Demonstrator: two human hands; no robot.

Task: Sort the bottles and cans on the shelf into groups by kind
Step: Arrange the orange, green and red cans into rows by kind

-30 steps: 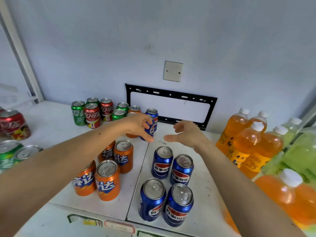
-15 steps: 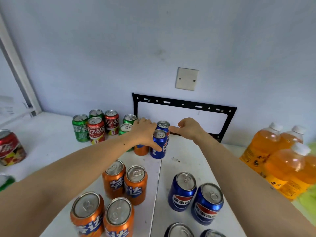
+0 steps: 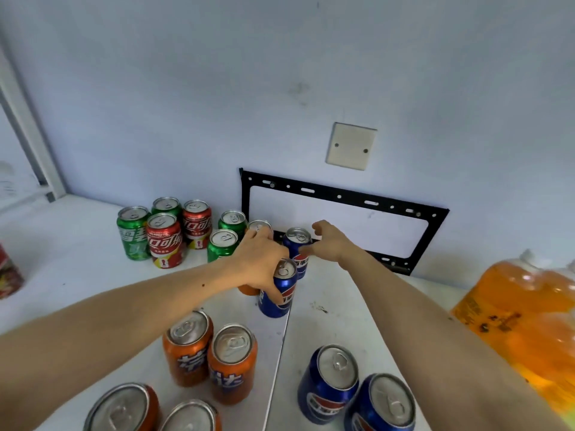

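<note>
My left hand [image 3: 259, 264] grips a blue Pepsi can [image 3: 278, 293] standing on the white shelf [image 3: 336, 312], thumb curled over its front. Behind the hand, an orange can [image 3: 259, 227] is partly hidden. My right hand [image 3: 331, 244] reaches a second blue Pepsi can [image 3: 298, 248] by the wall, thumb at its side and fingers curved above it; contact is unclear. Several orange Fanta cans [image 3: 231, 363] stand front left, two Pepsi cans [image 3: 331, 384] front right. Green Sprite cans [image 3: 133, 233] and red Coca-Cola cans [image 3: 165, 241] cluster at the back left.
A black metal bracket [image 3: 342, 197] and a beige blank plate [image 3: 351, 146] are on the back wall. Orange drink bottles [image 3: 522, 312] crowd the right edge. A red can [image 3: 9, 272] sits at the far left. A seam [image 3: 281, 343] splits the shelf boards.
The camera moved closer to the back of the shelf. My right hand reached forward from open air to the rear Pepsi can. My left hand stays on the nearer Pepsi can.
</note>
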